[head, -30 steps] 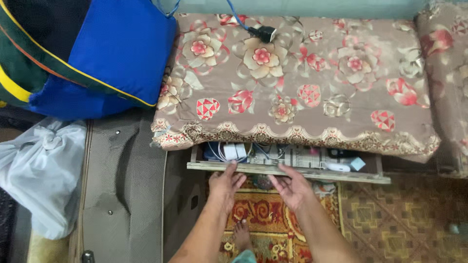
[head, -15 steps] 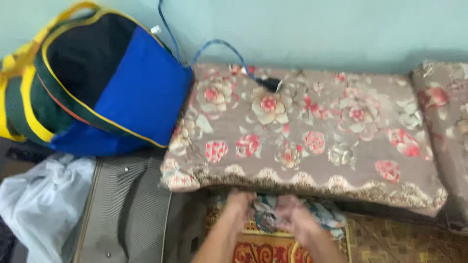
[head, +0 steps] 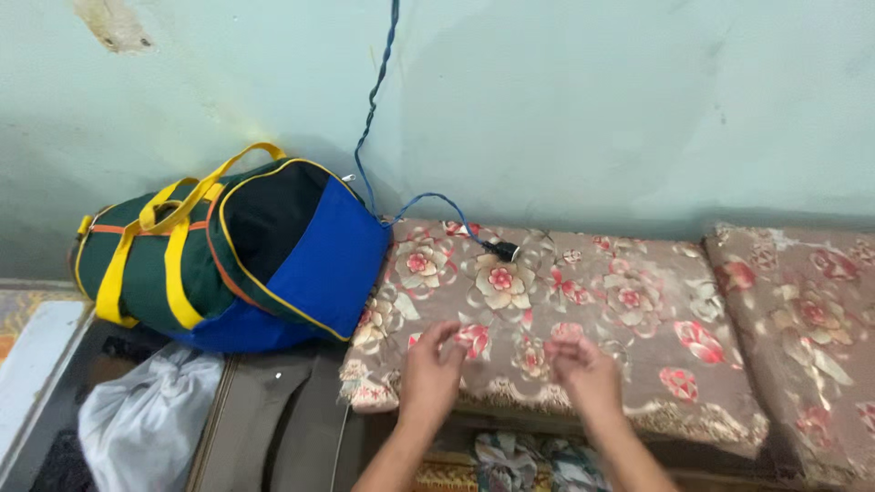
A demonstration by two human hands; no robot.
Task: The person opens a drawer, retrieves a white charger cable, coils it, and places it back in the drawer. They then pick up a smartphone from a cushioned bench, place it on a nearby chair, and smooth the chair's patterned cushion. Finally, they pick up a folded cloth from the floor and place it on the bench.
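Floral cushion (head: 583, 301) under both hands

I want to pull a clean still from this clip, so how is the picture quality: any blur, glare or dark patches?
Head view: soft, even light, no glare; both hands, left hand and right hand, are slightly smeared; the floral cushion and duffel bag read fairly sharp; a dim shadow lies along the wall base; the lower left corner is dark.

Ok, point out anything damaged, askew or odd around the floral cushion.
A patch of peeled paint scars the wall's upper left. A blue cable dangles down the wall, its black plug lying loose on the floral cushion. Crumpled cloth sits below the cushion's edge.
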